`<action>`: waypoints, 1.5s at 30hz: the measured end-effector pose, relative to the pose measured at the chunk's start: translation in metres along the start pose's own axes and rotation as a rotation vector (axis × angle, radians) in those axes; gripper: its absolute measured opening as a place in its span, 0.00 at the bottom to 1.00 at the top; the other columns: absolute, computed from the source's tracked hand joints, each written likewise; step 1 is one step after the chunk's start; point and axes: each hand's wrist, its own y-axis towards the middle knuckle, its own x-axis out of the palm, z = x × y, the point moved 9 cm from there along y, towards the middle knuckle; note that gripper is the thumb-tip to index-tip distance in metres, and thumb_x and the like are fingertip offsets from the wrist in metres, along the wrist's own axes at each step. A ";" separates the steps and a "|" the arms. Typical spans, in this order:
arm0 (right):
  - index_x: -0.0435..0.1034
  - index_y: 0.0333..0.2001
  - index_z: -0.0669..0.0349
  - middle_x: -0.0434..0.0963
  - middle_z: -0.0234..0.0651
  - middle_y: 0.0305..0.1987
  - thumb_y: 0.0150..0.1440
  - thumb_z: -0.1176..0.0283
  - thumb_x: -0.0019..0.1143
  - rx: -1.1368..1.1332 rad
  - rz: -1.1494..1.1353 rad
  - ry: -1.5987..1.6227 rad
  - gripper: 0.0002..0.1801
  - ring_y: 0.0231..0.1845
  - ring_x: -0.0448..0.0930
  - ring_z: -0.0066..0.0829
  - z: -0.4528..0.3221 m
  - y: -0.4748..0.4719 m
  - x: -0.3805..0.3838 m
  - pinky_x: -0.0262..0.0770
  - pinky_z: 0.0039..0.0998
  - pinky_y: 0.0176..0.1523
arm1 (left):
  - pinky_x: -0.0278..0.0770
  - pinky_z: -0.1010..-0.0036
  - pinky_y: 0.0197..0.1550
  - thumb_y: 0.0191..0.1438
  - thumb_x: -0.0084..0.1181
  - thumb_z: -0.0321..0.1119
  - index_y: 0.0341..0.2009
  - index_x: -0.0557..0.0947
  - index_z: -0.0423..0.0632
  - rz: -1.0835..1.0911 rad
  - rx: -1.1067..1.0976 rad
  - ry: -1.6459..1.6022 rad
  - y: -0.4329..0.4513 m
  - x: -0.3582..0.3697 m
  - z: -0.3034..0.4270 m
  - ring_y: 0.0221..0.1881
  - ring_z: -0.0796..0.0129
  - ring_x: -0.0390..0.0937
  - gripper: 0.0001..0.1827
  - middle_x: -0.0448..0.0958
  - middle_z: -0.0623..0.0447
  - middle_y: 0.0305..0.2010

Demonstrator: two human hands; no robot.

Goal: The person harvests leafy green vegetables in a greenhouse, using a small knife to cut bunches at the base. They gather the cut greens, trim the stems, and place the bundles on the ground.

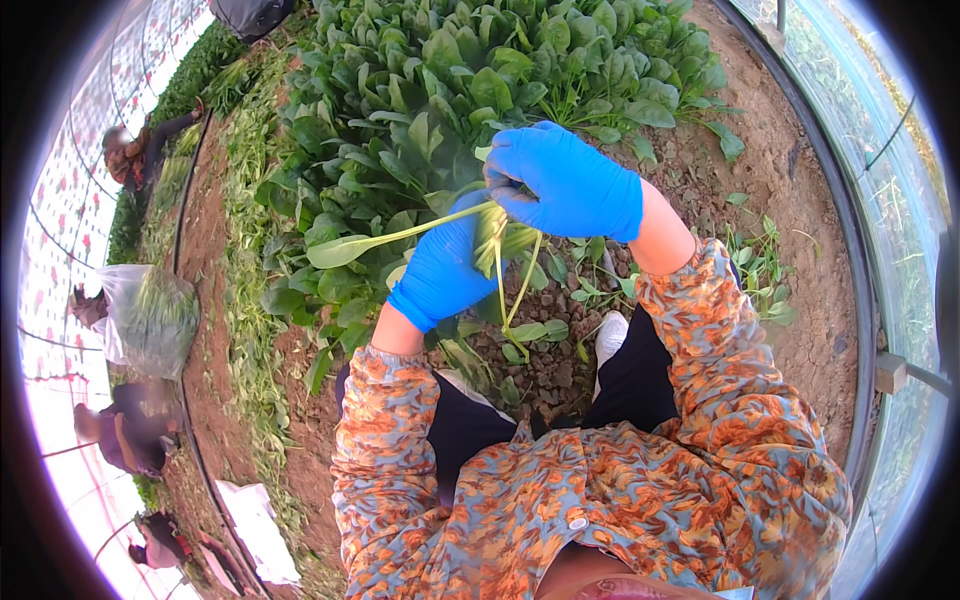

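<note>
My left hand (450,262), in a blue glove, is closed around a small bunch of spinach (510,241), its pale stem ends showing. One long-stalked leaf (341,251) sticks out to the left across the glove. Two thin stalks (501,289) bend down from the bunch. My right hand (566,180), also blue-gloved, is bent over the top of the bunch with its fingers curled and darkened by soil. Whether the fingertips pinch a stalk is hidden. Behind both hands grows a dense bed of spinach (420,97).
Loose leaves (765,262) lie on soil to the right, beside a dark pipe (832,172) along the plastic-film wall (907,150). Leftward are a strip of cut greens (251,315), a clear bag of greens (157,322), a white sheet (259,529) and several people (135,435).
</note>
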 end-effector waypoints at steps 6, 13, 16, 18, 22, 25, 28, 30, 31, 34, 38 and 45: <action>0.72 0.35 0.64 0.77 0.33 0.34 0.59 0.68 0.54 0.030 -0.108 0.715 0.09 0.33 0.75 0.24 0.004 -0.010 -0.024 0.72 0.28 0.39 | 0.69 0.64 0.60 0.44 0.66 0.28 0.67 0.59 0.43 0.017 0.017 -0.073 -0.004 -0.009 -0.004 0.59 0.56 0.69 0.46 0.68 0.42 0.59; 0.75 0.36 0.65 0.79 0.32 0.32 0.57 0.68 0.60 -0.079 -0.360 1.038 0.10 0.30 0.76 0.20 -0.023 -0.031 -0.042 0.73 0.26 0.35 | 0.70 0.65 0.59 0.43 0.64 0.26 0.67 0.62 0.49 0.152 0.103 -0.089 -0.004 -0.020 0.002 0.56 0.53 0.71 0.44 0.69 0.45 0.58; 0.75 0.38 0.62 0.79 0.35 0.35 0.54 0.70 0.61 0.271 -0.340 0.455 0.09 0.30 0.78 0.23 0.007 -0.029 -0.026 0.73 0.27 0.35 | 0.70 0.65 0.59 0.43 0.65 0.27 0.67 0.62 0.49 0.212 0.112 -0.080 -0.003 -0.022 0.004 0.56 0.53 0.71 0.45 0.69 0.45 0.58; 0.76 0.38 0.58 0.78 0.37 0.37 0.51 0.70 0.60 0.213 -0.100 0.218 0.10 0.32 0.79 0.30 0.004 -0.015 -0.032 0.73 0.29 0.35 | 0.70 0.64 0.59 0.43 0.66 0.28 0.67 0.61 0.49 0.222 0.092 -0.078 -0.002 -0.021 0.003 0.56 0.53 0.71 0.46 0.69 0.45 0.58; 0.78 0.34 0.54 0.73 0.33 0.34 0.51 0.67 0.61 -0.120 0.248 -0.132 0.07 0.38 0.77 0.34 -0.025 -0.004 -0.031 0.69 0.35 0.45 | 0.70 0.64 0.59 0.43 0.68 0.29 0.67 0.59 0.46 0.180 0.073 -0.110 0.000 -0.016 0.002 0.58 0.53 0.70 0.46 0.69 0.43 0.58; 0.77 0.30 0.51 0.72 0.30 0.37 0.51 0.64 0.61 -0.156 0.271 -0.243 0.05 0.42 0.75 0.33 -0.028 -0.002 -0.019 0.66 0.38 0.49 | 0.69 0.65 0.60 0.46 0.68 0.32 0.67 0.56 0.40 0.104 0.031 -0.050 0.001 -0.009 0.000 0.59 0.54 0.70 0.47 0.68 0.42 0.59; 0.76 0.30 0.52 0.71 0.31 0.36 0.51 0.65 0.60 -0.182 0.276 -0.323 0.05 0.42 0.75 0.33 -0.030 -0.001 -0.014 0.66 0.38 0.49 | 0.68 0.64 0.61 0.46 0.68 0.32 0.67 0.57 0.40 0.093 0.031 -0.009 0.002 -0.008 0.001 0.60 0.54 0.69 0.46 0.67 0.41 0.60; 0.75 0.31 0.54 0.71 0.32 0.35 0.51 0.65 0.59 -0.158 0.278 -0.442 0.06 0.41 0.75 0.32 -0.026 0.000 -0.009 0.66 0.38 0.50 | 0.68 0.64 0.61 0.46 0.68 0.32 0.67 0.57 0.40 0.084 0.027 -0.003 0.002 -0.007 0.002 0.61 0.55 0.69 0.46 0.67 0.40 0.61; 0.75 0.32 0.55 0.71 0.32 0.35 0.52 0.65 0.58 -0.172 0.278 -0.496 0.07 0.41 0.75 0.32 -0.024 0.000 -0.004 0.66 0.38 0.51 | 0.67 0.64 0.62 0.46 0.68 0.32 0.67 0.57 0.40 0.074 0.015 -0.004 0.002 -0.006 0.001 0.61 0.55 0.68 0.47 0.67 0.40 0.61; 0.73 0.34 0.58 0.71 0.34 0.35 0.53 0.70 0.57 -0.160 0.285 -0.407 0.05 0.40 0.76 0.36 -0.012 0.000 0.001 0.69 0.39 0.51 | 0.67 0.65 0.63 0.46 0.67 0.30 0.68 0.56 0.41 0.065 0.031 -0.038 0.001 -0.005 0.001 0.62 0.56 0.67 0.47 0.66 0.41 0.63; 0.72 0.41 0.63 0.78 0.34 0.40 0.60 0.76 0.52 0.016 0.405 0.670 0.06 0.36 0.79 0.29 0.023 -0.010 -0.044 0.75 0.32 0.43 | 0.66 0.67 0.64 0.47 0.64 0.24 0.67 0.59 0.42 0.065 -0.065 -0.321 -0.003 -0.009 -0.011 0.63 0.62 0.67 0.42 0.67 0.47 0.63; 0.75 0.45 0.64 0.79 0.34 0.34 0.58 0.70 0.54 0.329 -0.031 0.442 0.13 0.33 0.80 0.25 0.026 -0.031 -0.077 0.76 0.27 0.41 | 0.69 0.66 0.61 0.48 0.66 0.26 0.63 0.64 0.44 0.018 -0.033 -0.701 -0.015 -0.025 -0.006 0.57 0.63 0.72 0.38 0.72 0.49 0.57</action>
